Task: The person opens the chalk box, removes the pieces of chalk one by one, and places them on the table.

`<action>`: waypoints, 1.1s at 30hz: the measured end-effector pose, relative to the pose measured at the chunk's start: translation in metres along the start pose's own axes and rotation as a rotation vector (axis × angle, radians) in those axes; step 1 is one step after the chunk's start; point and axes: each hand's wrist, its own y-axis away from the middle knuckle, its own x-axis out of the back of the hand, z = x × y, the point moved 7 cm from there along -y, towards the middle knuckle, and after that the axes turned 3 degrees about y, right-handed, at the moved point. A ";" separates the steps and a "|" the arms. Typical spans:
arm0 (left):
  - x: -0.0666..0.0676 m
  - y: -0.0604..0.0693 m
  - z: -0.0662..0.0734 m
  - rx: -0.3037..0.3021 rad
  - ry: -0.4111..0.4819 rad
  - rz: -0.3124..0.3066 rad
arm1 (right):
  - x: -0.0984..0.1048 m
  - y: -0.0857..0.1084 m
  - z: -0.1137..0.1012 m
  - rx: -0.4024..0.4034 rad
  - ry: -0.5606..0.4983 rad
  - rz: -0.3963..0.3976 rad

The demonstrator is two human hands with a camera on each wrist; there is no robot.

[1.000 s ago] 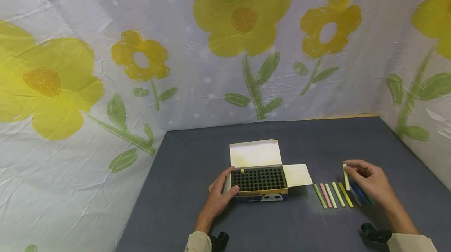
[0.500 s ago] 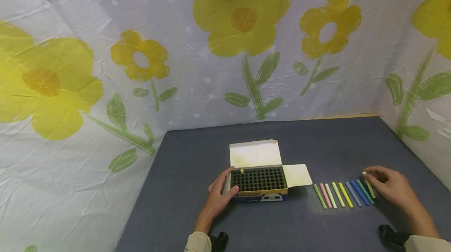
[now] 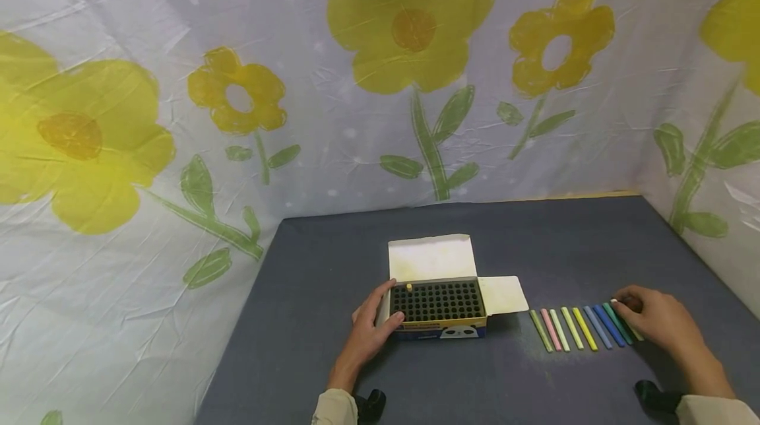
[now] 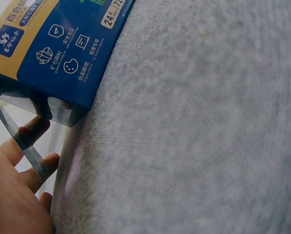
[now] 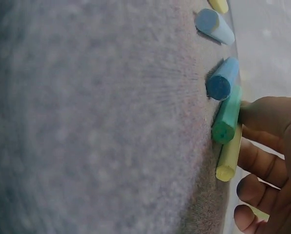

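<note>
An open cardboard chalk box stands on the table with its lid and side flap folded out. My left hand grips the box's left end, thumb at the front corner and fingers toward the back. One yellow chalk stick pokes up from the black holed insert. To the right, my right hand pinches a pale yellow chalk stick at the right end of a row. That stick lies against a green chalk, with a blue chalk beyond. The fingers hide part of it in the head view.
Left of the right hand lie several chalk sticks in a slanted row, among them a pink one and a yellow one. Chalk dust marks the dark tablecloth. A flower-printed curtain hangs behind the table.
My right hand has carried the pale yellow chalk right, past the blue and green sticks, and lowered it to the end of the row. The left hand stays at the box.
</note>
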 end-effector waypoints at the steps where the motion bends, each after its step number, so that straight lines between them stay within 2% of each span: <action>1: 0.000 0.000 0.000 0.003 -0.002 -0.001 | 0.000 0.000 0.000 -0.003 0.001 -0.002; 9: 0.000 0.000 -0.002 0.007 -0.007 -0.002 | 0.003 0.001 0.000 -0.031 -0.007 0.003; 12: 0.001 0.001 0.000 0.002 0.001 -0.003 | 0.004 0.003 -0.004 -0.045 -0.041 0.065; 19: 0.000 0.000 0.001 -0.004 0.013 -0.006 | 0.005 0.007 -0.020 -0.074 -0.201 0.288; 23: 0.000 0.000 0.000 -0.006 0.010 -0.009 | 0.006 0.006 -0.032 -0.052 -0.286 0.358; 27: 0.000 -0.001 0.000 -0.011 0.005 -0.005 | 0.008 0.003 -0.045 -0.012 -0.357 0.381; 33: 0.000 -0.001 -0.001 -0.010 0.009 0.000 | 0.010 -0.003 -0.066 0.026 -0.445 0.355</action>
